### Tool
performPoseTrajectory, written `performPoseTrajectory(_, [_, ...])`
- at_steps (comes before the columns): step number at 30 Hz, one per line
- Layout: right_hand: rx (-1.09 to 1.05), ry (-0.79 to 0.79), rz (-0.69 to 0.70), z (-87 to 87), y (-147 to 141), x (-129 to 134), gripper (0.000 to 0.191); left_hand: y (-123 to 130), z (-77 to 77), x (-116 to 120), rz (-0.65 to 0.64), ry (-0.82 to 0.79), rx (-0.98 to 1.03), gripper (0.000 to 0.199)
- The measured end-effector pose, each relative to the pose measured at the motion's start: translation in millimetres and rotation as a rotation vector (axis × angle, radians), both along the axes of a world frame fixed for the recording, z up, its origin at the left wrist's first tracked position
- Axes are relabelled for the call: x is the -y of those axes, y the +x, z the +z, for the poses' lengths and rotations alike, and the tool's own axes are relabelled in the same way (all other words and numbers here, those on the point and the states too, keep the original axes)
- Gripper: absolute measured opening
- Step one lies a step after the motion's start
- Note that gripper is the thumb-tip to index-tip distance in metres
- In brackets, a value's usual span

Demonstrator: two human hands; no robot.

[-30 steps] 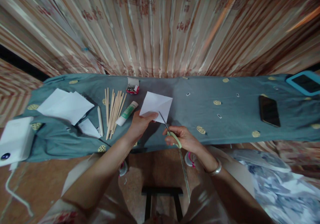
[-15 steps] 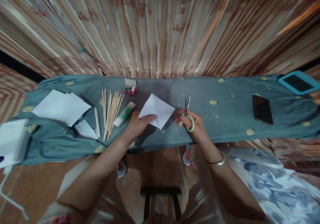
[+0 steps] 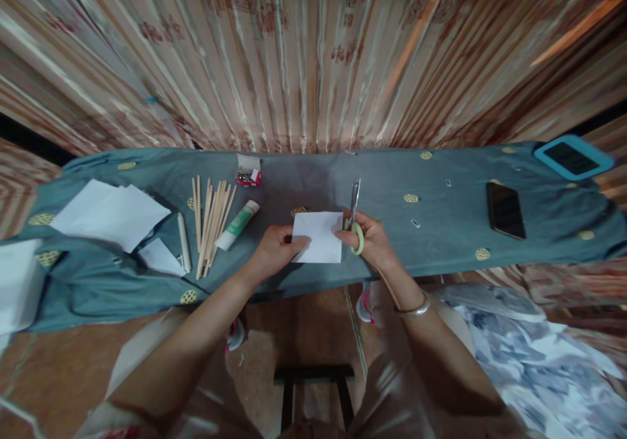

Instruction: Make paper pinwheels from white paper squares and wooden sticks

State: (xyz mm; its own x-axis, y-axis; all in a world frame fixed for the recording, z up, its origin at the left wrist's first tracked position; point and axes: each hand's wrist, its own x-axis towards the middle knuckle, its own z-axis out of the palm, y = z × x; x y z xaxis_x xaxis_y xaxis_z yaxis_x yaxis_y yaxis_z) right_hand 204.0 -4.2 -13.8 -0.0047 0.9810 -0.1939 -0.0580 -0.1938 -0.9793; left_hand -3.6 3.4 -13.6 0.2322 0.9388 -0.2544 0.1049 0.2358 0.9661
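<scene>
A small white square of paper is held up over the near side of the table. My left hand pinches its left edge, thumb on top. My right hand grips green-handled scissors, their blades pointing away from me. The right thumb also presses on the paper's right edge. Left of my hands lie a glue stick with a green label and a bundle of thin wooden sticks.
Behind the glue sits an open small red box of metal bits. White paper sheets, a smaller paper piece and a white pen lie leftward. A phone and a blue-framed tablet lie on the right.
The paper has turned from a diamond to a square-on position and come slightly nearer. My right hand, scissors still in it, has moved left and now touches the paper's right edge.
</scene>
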Motion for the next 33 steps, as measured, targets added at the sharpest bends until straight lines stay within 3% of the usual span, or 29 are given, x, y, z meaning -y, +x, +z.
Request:
performPoseTrajectory(8, [-0.074,-0.031,-0.113,-4.8,-4.5,-0.6,0.045,5.8,5.8,1.7,0.089,-0.145,0.171,0.017])
performPoseTrajectory(17, [-0.059,-0.013,-0.281,5.4,-0.1,-3.8,0.044,4.7,9.4,0.0,0.104,-0.017,0.025,0.014])
performPoseTrajectory(22, [-0.054,0.04,-0.377,6.5,13.9,-9.1,0.041,-0.9,12.8,-3.4,0.132,-0.01,0.075,0.012])
performPoseTrajectory(25, [-0.072,0.069,-0.429,2.8,17.0,-11.8,0.04,-1.5,10.9,-3.0,0.183,-0.057,0.15,0.018])
performPoseTrajectory(30, [-0.218,-0.018,-0.439,-0.8,-1.0,-11.2,0.043,14.4,1.1,6.9,0.065,-0.127,0.338,0.037])
performPoseTrajectory(33, [-0.274,-0.044,-0.41,-4.4,-16.5,-10.3,0.044,27.9,-6.3,12.8,0.102,-0.202,0.419,0.043])
